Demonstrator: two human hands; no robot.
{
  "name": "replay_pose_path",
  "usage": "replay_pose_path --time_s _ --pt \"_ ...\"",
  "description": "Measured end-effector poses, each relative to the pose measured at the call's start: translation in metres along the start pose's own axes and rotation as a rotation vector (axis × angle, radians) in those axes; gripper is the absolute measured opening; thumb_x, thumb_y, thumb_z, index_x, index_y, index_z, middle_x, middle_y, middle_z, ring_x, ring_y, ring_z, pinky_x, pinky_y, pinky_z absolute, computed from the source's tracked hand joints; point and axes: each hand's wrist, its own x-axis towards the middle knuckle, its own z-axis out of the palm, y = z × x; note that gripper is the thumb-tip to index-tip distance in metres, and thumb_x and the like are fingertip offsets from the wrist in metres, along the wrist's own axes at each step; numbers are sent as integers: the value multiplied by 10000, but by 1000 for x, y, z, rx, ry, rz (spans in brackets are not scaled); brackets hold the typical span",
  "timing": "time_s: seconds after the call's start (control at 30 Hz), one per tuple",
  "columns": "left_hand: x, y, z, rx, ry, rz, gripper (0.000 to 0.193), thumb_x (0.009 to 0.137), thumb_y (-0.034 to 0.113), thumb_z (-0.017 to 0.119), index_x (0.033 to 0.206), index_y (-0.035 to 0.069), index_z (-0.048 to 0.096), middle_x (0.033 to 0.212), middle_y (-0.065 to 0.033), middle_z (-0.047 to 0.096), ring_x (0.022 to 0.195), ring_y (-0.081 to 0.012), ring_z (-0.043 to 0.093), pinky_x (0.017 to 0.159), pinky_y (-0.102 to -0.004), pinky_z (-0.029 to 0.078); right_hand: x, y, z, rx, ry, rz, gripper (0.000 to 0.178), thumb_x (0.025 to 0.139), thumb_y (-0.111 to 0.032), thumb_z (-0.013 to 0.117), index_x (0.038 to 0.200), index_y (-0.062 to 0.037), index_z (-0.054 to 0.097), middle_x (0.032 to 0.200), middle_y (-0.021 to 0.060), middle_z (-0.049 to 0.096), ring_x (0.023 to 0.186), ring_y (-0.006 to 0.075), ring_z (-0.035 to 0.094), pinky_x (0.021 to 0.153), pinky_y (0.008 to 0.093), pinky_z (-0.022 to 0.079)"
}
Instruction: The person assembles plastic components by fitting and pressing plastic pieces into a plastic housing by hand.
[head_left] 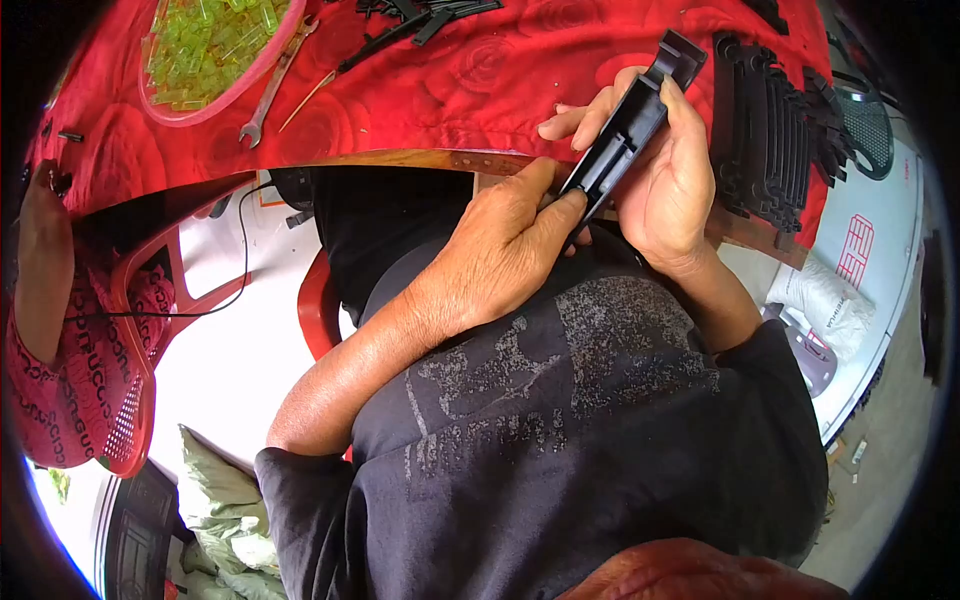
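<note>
At the red-covered table (400, 112), a slanted black channel (627, 140) is being pinched low by the left hand's (508, 228) fingers, clasped higher by the right hand's (672, 195); a drop is being risked by any slackening.

the casing (619, 147) looks smooth, glossy plastic, the wrench (276, 87) shiny metal, the tablecloth (430, 108) creased fabric.

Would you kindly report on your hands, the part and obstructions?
Left hand: grip on lower end of long black channelled part. Right hand: grip near upper end. Slim black strips nearby, seemingly not obstructing.
</note>
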Motion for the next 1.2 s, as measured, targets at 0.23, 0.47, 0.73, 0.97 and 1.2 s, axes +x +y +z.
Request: replay_pose_path --time_s 0.23,0.47,0.73,0.97,1.2 --pt "1 1 0 41 6 -22 323 1092 208 473 1279 -44 551 946 -77 689 892 -124 652 833 -281 544 0 1 -3 18 -17 -6 438 1073 -446 296 931 -74 477 774 107 611 959 357 682 1082 525 380" --pt "4 1 -1 51 -16 -24 314 1093 199 456 1259 -50 551 943 -80 684 887 -127 651 837 -280 541 0 -2 -1 26 -6 -7 442 1076 -439 284 927 -68 472 772 104 612 951 348 673 1064 509 397" --pt "3 2 -2 39 -21 -28 322 1095 199 448 1265 -55 549 929 -77 676 870 -124 645 825 -279 535 -1 0 0 40 16 13 446 1078 -440 288 945 -63 484 776 105 613 947 345 671 1066 509 398" --pt "3 2 -1 -6 -38 -22 325 1097 205 443 1269 -49 551 927 -70 674 857 -118 638 806 -273 531 -1 1 0 29 12 6 447 1080 -433 294 990 -50 507 771 108 614 937 353 671 1067 518 399" --pt "1 5 0 -44 -37 13 344 1096 242 433 1232 -43 571 927 -64 672 845 -118 628 811 -270 521 -1 0 2 -5 20 10 456 1077 -443 287 972 -54 502 760 98 614 921 350 678 1078 515 394"
